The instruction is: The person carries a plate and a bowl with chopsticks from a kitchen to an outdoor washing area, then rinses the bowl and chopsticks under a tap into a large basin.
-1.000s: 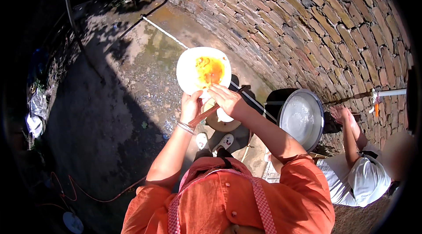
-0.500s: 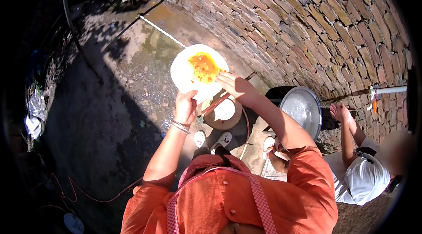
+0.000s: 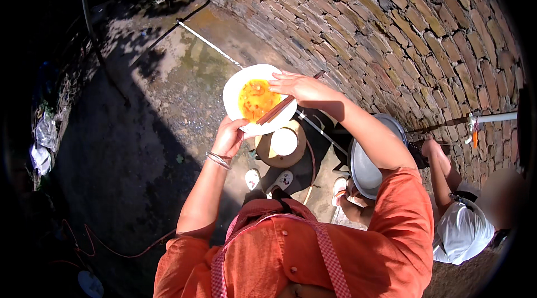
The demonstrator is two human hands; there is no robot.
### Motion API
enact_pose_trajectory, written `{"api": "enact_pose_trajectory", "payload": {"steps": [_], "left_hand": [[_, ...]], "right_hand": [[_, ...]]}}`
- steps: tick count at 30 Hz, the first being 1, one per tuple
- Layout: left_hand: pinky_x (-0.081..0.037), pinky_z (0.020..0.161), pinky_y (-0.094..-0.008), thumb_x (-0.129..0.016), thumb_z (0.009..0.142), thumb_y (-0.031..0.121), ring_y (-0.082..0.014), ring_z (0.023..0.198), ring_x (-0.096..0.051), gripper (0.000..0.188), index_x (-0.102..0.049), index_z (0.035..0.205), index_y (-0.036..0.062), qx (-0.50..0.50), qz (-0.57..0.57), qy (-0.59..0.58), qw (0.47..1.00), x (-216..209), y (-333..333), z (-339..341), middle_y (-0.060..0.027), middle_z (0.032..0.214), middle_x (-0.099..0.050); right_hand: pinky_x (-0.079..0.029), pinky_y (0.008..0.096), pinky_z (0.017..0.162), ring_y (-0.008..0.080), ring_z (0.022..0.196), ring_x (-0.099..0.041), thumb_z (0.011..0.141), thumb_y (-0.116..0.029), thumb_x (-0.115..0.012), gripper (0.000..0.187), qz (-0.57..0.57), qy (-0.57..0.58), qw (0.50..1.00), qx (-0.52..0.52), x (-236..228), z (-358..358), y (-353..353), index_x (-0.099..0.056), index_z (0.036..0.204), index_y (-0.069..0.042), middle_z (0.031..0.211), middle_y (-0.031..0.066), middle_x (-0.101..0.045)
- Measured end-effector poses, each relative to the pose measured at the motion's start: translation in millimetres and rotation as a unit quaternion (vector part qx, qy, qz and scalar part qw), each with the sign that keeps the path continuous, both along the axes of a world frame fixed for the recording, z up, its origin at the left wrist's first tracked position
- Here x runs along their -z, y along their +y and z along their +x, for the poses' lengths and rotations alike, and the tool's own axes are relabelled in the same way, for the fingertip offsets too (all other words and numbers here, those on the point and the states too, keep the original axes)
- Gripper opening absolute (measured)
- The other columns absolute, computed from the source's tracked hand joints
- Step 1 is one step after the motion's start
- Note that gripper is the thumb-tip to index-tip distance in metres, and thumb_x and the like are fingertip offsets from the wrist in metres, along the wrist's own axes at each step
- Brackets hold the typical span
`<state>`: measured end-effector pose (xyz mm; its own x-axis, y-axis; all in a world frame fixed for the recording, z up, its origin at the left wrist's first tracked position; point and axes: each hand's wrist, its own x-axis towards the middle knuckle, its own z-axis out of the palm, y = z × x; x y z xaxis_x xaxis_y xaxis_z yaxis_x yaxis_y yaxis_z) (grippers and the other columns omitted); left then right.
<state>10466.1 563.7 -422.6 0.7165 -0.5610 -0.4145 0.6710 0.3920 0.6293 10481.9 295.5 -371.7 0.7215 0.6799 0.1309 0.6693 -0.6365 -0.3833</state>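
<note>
A white bowl (image 3: 230, 95) with orange-yellow liquid, like beaten egg (image 3: 258, 99), is held up in front of me, tilted. My left hand (image 3: 228, 138) grips its lower left rim, thumb on top. At the right rim is my right hand (image 3: 305, 90), its fingers reaching over the edge. A pair of brown chopsticks (image 3: 274, 111) runs out from under this hand, slanting across the lower right of the bowl; the palm hides their middle. Below the bowl, a white round vessel (image 3: 284, 141) stands on a round light-brown surface (image 3: 275, 160).
To my right a person in a white shirt (image 3: 463, 231) sits beside a large metal basin (image 3: 366, 172). A brick wall (image 3: 386, 35) runs along the far right, with a white pipe and tap (image 3: 475, 121). A thin hose (image 3: 126, 254) lies on the concrete floor at left.
The bowl has shifted slightly right and down and is tilted differently. The chopsticks now lie across its front instead of below it. The seated person's hands have lowered, out of clear sight.
</note>
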Motion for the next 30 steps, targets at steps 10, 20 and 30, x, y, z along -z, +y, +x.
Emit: {"api": "enact_pose_trajectory", "payload": {"steps": [10,20,30], "left_hand": [[-0.057,0.075,-0.0401,-0.048,0.08,-0.004,-0.0283,0.093,-0.063,0.041,-0.042,0.121,-0.005,-0.015,-0.002,0.005,1.0,5,-1,1,-0.0183,0.112,-0.057],[-0.056,0.079,-0.0424,-0.048,0.081,-0.005,-0.0303,0.099,-0.061,0.042,-0.042,0.122,-0.0057,-0.008,0.005,0.002,1.0,3,-6,-3,-0.0201,0.117,-0.054],[-0.053,0.084,-0.043,-0.048,0.082,-0.005,-0.0311,0.102,-0.059,0.043,-0.041,0.124,-0.0051,0.001,-0.033,0.025,0.999,8,-11,-4,-0.0194,0.118,-0.054]], "right_hand": [[-0.024,0.0417,0.11,0.0309,0.127,-0.038,0.08,-0.006,-0.043,0.045,-0.034,0.031,0.998,0.042,18,-12,21,-0.05,0.124,0.001,0.132,0.0192,-0.046],[-0.019,0.0375,0.113,0.0254,0.133,-0.029,0.089,-0.01,-0.037,0.042,-0.107,-0.061,0.987,0.105,25,8,42,-0.043,0.129,-0.001,0.14,0.0147,-0.037],[-0.02,0.0359,0.112,0.0264,0.134,-0.028,0.081,-0.003,-0.046,0.052,-0.071,0.011,0.994,0.086,24,8,69,-0.039,0.133,-0.003,0.141,0.0137,-0.036]]}}
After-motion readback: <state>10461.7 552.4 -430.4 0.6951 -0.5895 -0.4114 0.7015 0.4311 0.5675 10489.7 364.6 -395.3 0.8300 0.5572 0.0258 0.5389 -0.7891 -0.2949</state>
